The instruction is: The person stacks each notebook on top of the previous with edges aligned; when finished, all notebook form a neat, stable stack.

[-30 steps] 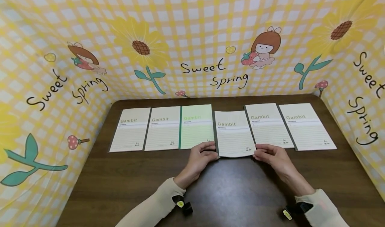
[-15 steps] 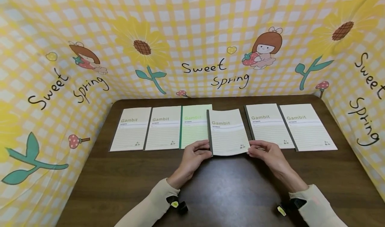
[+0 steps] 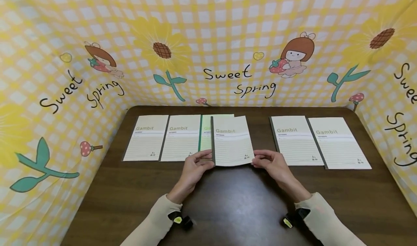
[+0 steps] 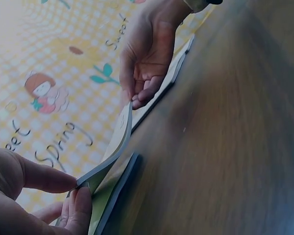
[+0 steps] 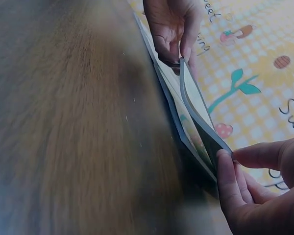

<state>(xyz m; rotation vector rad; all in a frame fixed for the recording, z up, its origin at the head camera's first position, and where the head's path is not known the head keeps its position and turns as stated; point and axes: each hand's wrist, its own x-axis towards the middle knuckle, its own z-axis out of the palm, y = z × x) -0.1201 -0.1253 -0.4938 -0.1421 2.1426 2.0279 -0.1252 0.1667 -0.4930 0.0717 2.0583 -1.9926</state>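
Observation:
A cream-coloured notebook [image 3: 232, 144] with a dark spine is held in the air over the row on the table, covering most of a green notebook [image 3: 206, 134]. My left hand [image 3: 194, 166] pinches its lower left corner between thumb and fingers. At the lower right corner my right hand [image 3: 273, 166] pinches it the same way. In the left wrist view the held notebook [image 4: 118, 147] bends between the two hands, its near edge raised above the notebooks lying below. The right wrist view shows the right hand's thumb and fingers [image 5: 225, 176] on the corner.
Two cream notebooks lie at the left, the outer one [image 3: 145, 141] and its neighbour [image 3: 182, 141]. Two more lie at the right, one [image 3: 296, 141] beside the other [image 3: 340, 144]. The dark wooden table [image 3: 234, 202] is walled by a yellow checked cloth [image 3: 221, 39].
Both hands have carried the held notebook leftward and slightly up, from beside the green notebook to over it. A gap of bare table now shows left of the right-hand pair.

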